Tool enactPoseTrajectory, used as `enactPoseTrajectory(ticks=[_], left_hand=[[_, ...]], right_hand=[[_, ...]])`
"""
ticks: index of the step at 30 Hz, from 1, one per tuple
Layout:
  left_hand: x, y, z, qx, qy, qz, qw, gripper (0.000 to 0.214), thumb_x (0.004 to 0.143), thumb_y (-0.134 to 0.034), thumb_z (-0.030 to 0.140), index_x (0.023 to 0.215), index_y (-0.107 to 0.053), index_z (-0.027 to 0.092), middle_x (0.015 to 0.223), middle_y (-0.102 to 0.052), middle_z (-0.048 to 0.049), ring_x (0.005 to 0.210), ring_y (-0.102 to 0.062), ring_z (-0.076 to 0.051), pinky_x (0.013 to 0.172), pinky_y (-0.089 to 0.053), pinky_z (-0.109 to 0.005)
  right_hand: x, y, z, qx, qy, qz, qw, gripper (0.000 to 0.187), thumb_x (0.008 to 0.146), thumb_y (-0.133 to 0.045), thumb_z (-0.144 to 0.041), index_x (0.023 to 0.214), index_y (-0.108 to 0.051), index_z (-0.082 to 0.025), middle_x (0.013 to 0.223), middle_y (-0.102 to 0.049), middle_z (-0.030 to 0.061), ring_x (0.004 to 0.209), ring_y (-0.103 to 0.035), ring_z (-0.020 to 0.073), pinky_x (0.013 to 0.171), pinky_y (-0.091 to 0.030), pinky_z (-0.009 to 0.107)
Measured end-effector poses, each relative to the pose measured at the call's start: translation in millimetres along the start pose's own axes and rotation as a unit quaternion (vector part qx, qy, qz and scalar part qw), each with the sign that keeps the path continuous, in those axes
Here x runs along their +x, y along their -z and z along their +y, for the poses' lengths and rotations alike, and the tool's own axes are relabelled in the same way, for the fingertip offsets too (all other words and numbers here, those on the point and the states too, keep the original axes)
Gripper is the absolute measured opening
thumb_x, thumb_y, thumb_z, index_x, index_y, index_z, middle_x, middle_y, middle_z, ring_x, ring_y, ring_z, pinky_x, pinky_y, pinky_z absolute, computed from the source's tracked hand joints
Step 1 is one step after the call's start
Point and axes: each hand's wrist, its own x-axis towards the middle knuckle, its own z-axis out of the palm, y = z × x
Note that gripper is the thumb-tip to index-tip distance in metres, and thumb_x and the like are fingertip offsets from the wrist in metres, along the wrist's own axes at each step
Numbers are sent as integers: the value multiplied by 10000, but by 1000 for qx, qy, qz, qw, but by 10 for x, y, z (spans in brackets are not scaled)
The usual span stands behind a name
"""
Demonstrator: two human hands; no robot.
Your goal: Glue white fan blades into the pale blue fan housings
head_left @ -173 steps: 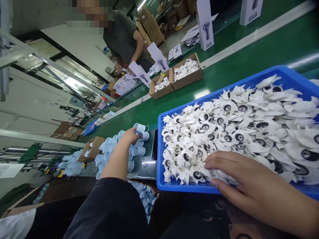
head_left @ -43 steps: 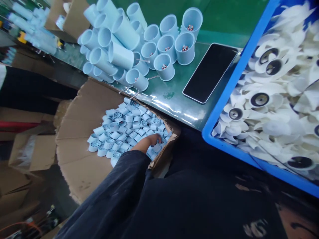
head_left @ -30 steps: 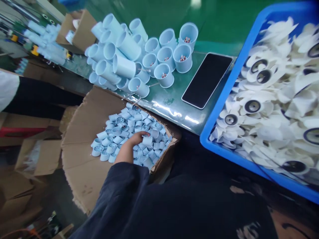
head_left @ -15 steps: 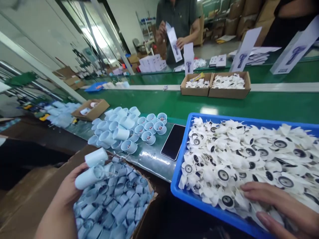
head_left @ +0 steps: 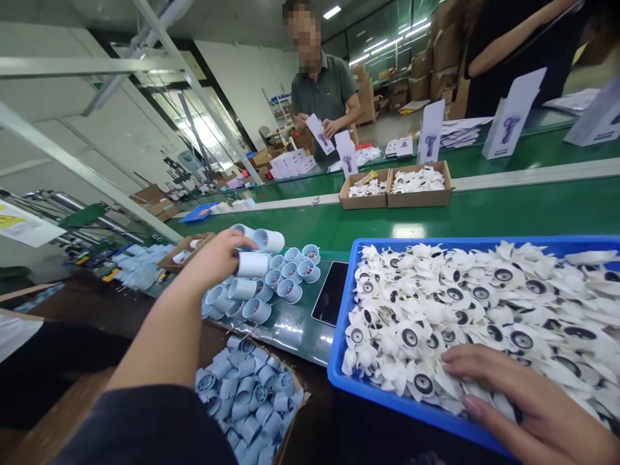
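My left hand [head_left: 217, 258] reaches over the bench with its fingers closed on light blue plastic cups [head_left: 254, 264], above a cluster of similar cups [head_left: 242, 289]; how many it grips is hard to tell. Several upright cups [head_left: 289, 290] beside the cluster have small metal and reddish parts inside. My right hand [head_left: 513, 394] lies with thumb and fingers apart on white fan blades [head_left: 409, 338] with dark round hubs, which fill a blue tray [head_left: 341, 342]. Below my left arm, a cardboard box [head_left: 303, 395] holds many more blue cups [head_left: 252, 394].
A dark-screened phone [head_left: 330, 294] lies between cups and tray. Two small cartons [head_left: 419, 197] of white parts stand across the green bench [head_left: 314, 223]. Behind them, a person [head_left: 322, 90] holds a white printed box [head_left: 320, 132]. Another carton [head_left: 169, 261] is at left.
My left hand has moved from above the cardboard box up and forward to the cup cluster, carrying blue cups. My right hand stays on the fan blades. The view has tilted upward.
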Motion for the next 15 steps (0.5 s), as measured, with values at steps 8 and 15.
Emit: enactPoseTrajectory(ticks=[8,15], left_hand=[[668,-622,281,132,-15,-195,972,222,911,-687,298,1069,-692,142,1211,-656,-97,1097,-630,-242,975,-507,-460],[647,-685,114,171,-19,-237,956,326,916,-698,280,1212,-644,155,1368,-574,-116,1191,-593,-264,1007,-507,-476]], right_hand=[[109,121,-199,-13,30,53,998,264,1026,-522,-524,1204,-653,-380,1253,-645,-23,1153,-646,146,972,-538,229],[110,79,-156,-36,61,65,995,252,1028,-518,-500,1201,-665,-391,1258,-647,-38,1125,-663,149,926,-563,249]])
